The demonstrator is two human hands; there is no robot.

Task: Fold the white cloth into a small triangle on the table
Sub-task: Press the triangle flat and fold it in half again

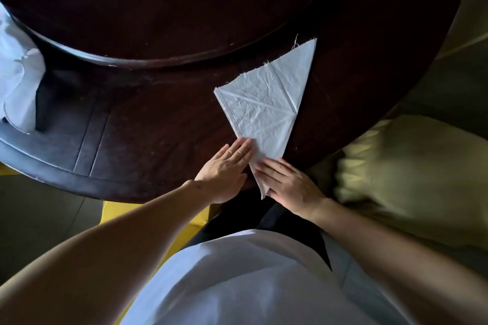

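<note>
Pressing both flat, unclenched hands, left hand (224, 166) and right hand (290, 185), on the near tip, I judge the white cloth (266, 103), already a triangle on the table (158, 126), needs further folding smaller.

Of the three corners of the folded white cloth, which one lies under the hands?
The narrow corner nearest the person, at the table edge; both hands press there. The other two corners lie bare, farther away.

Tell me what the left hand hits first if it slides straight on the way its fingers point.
The left hand lies flat, fingers aimed up and right, tips already at the near edge of the cloth. Sliding on, it would ride onto the cloth first, then bare table beyond, as far as one view shows.
</note>
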